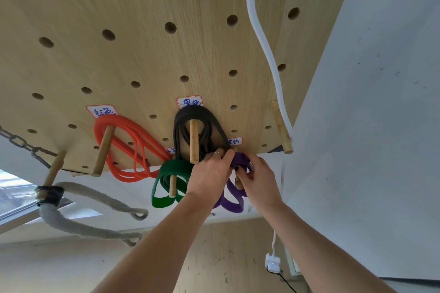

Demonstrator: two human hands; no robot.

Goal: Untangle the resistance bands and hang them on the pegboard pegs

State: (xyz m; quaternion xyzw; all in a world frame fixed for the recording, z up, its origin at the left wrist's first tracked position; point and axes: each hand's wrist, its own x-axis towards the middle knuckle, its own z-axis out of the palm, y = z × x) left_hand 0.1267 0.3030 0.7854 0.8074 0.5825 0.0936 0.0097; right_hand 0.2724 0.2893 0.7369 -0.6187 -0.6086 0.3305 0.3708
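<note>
A wooden pegboard (147,59) fills the upper view. An orange band (123,145) hangs coiled over one peg (103,150). Loops of a black band (190,114) drape over a middle peg (194,140). A green band (166,181) hangs on a lower peg (172,185). A purple band (232,200) hangs at the board's lower edge over a peg mostly hidden by my hands. My left hand (209,173) and my right hand (257,178) both pinch the purple band's top fold (240,159).
A white cable (264,45) runs down the board's right side past an unused peg (281,126) to a white plug (272,264). At lower left a grey rope (78,223) and a chain (21,143) hang from another peg. A white wall (369,126) stands to the right.
</note>
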